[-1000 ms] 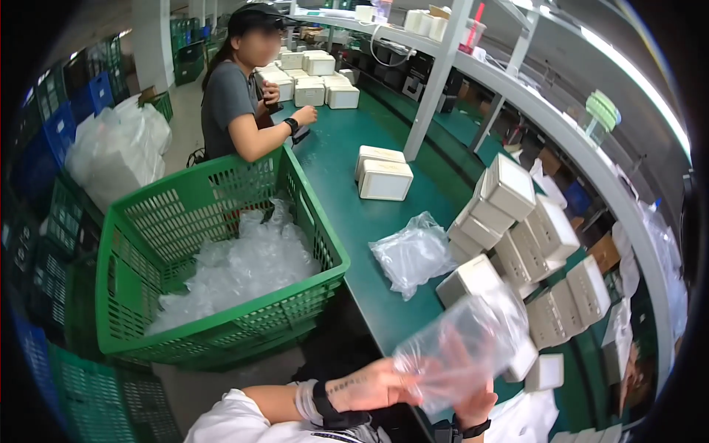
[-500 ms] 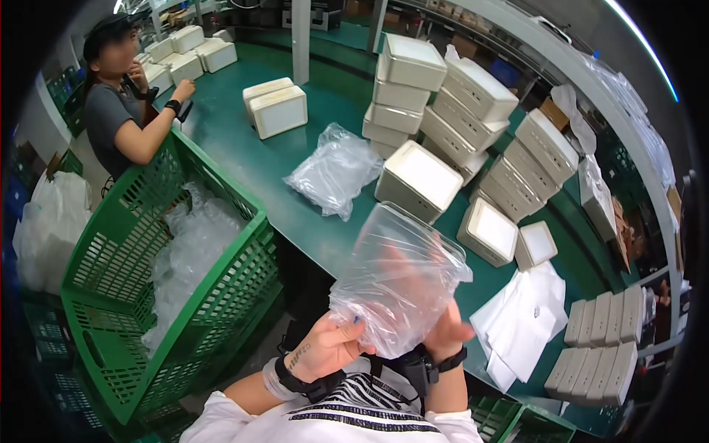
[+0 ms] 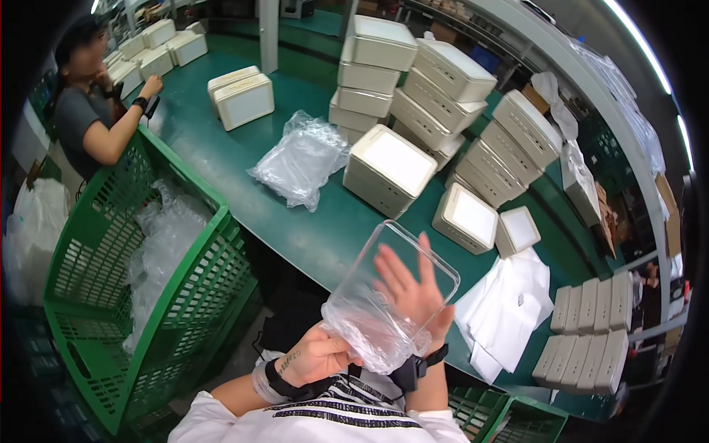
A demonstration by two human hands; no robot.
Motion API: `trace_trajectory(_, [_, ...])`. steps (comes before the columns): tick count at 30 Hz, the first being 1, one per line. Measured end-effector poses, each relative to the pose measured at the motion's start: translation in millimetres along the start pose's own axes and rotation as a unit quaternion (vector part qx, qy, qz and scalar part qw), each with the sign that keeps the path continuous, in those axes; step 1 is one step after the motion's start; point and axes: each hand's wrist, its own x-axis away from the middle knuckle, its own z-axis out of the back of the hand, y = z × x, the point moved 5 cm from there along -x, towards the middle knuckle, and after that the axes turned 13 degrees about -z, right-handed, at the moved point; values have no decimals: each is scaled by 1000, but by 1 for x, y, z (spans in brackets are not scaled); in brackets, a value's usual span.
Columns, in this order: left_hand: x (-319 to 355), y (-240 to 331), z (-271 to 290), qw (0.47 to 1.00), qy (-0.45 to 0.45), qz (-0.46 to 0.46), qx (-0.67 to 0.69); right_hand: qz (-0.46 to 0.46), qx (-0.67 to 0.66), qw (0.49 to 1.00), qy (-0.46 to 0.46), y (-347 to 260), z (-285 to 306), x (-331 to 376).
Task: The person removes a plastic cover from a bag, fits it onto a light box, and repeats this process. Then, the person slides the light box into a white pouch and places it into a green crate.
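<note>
A clear, rounded rectangular plastic cover is held upright in front of me. A thin clear plastic bag lies bunched around its lower end. My left hand is closed on the gathered bag at the lower left corner. My right hand is open behind the cover, its fingers spread and seen through the clear plastic. Whether its palm touches the cover I cannot tell. Beyond, on the green table, lies a flat pile of clear plastic bags.
Stacked cream boxes stand at the far middle and right. White sheets lie right of my hands, near rows of pale units. A green crate with crumpled plastic is at left. A co-worker stands behind it.
The bag has slid down, baring the upper part of the cover. My right hand has moved up behind the cover and spread its fingers. The view has shifted to the right.
</note>
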Motion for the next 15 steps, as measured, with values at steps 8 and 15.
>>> trace_trajectory(8, [-1, 36, -11, 895, 36, 68, -439, 129, 97, 974, -159, -32, -17, -14])
trace_trajectory(15, [64, 284, -31, 332, 298, -284, -849, 164, -112, 979, -54, -31, 22, -10])
